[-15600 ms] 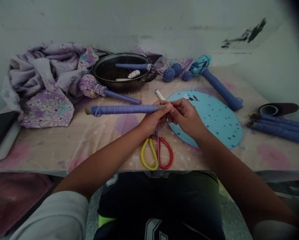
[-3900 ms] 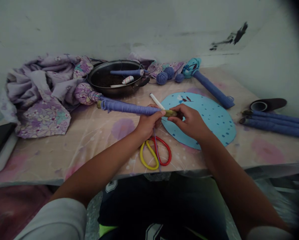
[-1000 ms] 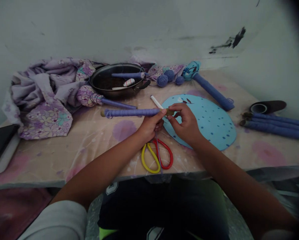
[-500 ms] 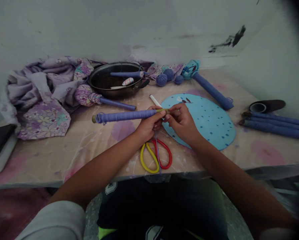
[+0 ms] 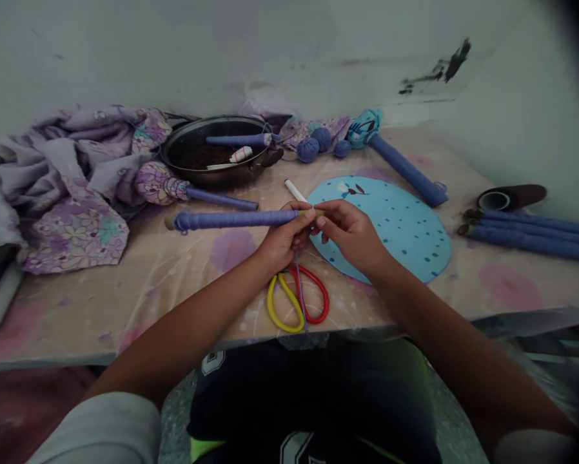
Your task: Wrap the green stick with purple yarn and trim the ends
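Between my hands lies a stick wrapped in purple-blue yarn (image 5: 236,220), held level above the table. My left hand (image 5: 289,240) is closed around it near its right end, thumb on top. My right hand (image 5: 347,231) pinches the bare, yellowish right end, its fingertips touching those of my left hand. A strand of yarn (image 5: 300,283) hangs down from my left hand. It passes over scissors (image 5: 286,309) with one yellow and one red handle at the table's front. Behind my hands are a blue dotted oval sheet (image 5: 396,238) and a white marker (image 5: 294,191).
A black pan (image 5: 212,169) at the back holds another yarn-wrapped stick. Floral cloth (image 5: 77,238) is heaped at left. Yarn balls (image 5: 307,149) and cloth-headed sticks lie toward the wall. Several wrapped sticks (image 5: 536,240) and a dark tube (image 5: 526,194) are at right.
The view has shifted slightly, so most things sit a little further left. My right hand's fingers have closed further over the stick's bare end, while my left hand keeps its grip.
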`<action>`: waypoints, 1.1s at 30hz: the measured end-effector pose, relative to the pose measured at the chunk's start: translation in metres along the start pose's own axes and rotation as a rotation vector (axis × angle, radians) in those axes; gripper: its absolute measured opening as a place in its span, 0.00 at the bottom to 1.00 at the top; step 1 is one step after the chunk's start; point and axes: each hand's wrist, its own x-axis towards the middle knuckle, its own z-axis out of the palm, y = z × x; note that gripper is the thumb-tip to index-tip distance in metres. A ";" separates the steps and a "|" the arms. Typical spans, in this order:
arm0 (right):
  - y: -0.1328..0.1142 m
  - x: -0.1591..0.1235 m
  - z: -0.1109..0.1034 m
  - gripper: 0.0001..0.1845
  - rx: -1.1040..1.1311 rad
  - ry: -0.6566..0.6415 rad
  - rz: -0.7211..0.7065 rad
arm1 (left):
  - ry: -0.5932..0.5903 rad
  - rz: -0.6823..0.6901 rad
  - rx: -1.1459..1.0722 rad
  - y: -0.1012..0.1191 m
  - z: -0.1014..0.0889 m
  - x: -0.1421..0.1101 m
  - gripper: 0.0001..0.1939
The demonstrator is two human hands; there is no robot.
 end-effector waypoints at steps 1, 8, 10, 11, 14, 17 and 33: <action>0.001 -0.001 0.000 0.10 -0.049 0.015 -0.048 | 0.008 -0.004 -0.003 0.000 0.000 0.001 0.15; 0.000 -0.003 0.001 0.13 -0.087 0.008 -0.075 | 0.031 -0.003 -0.006 -0.002 -0.001 0.002 0.15; -0.002 -0.002 0.001 0.13 0.000 -0.044 0.033 | 0.012 0.008 -0.003 -0.002 -0.001 0.002 0.16; -0.003 -0.002 0.001 0.14 0.022 -0.064 0.078 | 0.002 0.013 0.006 -0.002 0.000 0.001 0.16; 0.001 0.000 0.000 0.16 0.025 -0.066 0.088 | -0.008 0.021 0.038 -0.002 0.000 0.001 0.16; 0.008 0.000 -0.001 0.14 -0.030 -0.031 -0.051 | 0.004 0.013 0.046 -0.002 0.000 0.000 0.16; 0.006 0.001 -0.002 0.14 -0.072 0.033 -0.105 | 0.012 -0.007 0.032 0.000 0.001 0.001 0.16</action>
